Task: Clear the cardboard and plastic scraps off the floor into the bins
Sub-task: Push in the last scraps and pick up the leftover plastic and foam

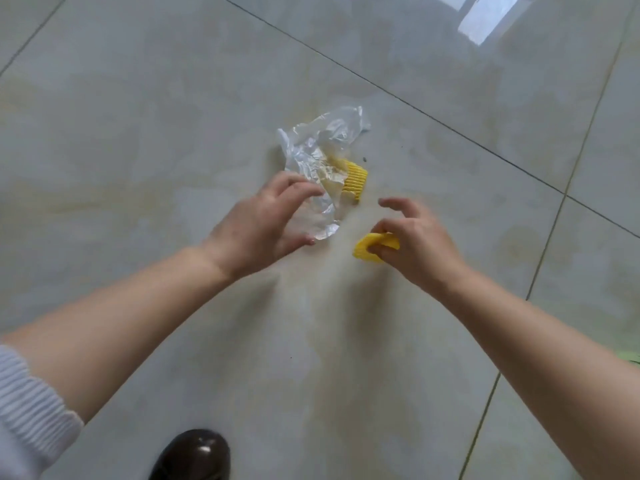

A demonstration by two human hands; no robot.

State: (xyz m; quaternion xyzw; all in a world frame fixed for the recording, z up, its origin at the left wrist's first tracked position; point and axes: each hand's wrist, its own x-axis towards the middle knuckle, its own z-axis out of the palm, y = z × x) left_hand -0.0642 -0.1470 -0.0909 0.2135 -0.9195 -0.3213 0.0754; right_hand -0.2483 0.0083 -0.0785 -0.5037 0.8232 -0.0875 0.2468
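Note:
A crumpled clear plastic bag (320, 150) lies on the pale tiled floor (138, 150) in the middle of the view. A ribbed yellow scrap (356, 180) sticks out from under its right side. My left hand (258, 225) hovers over the bag's near edge, fingers spread and curled, holding nothing. My right hand (417, 239) is to the right of it, thumb and lower fingers pinched on a second yellow ribbed scrap (369, 251), with the index finger stretched out.
A dark shoe (194, 455) stands at the bottom edge, near my left arm. A bit of green (630, 356) shows at the right edge. Dark grout lines cross the glossy tiles. No bin is in view.

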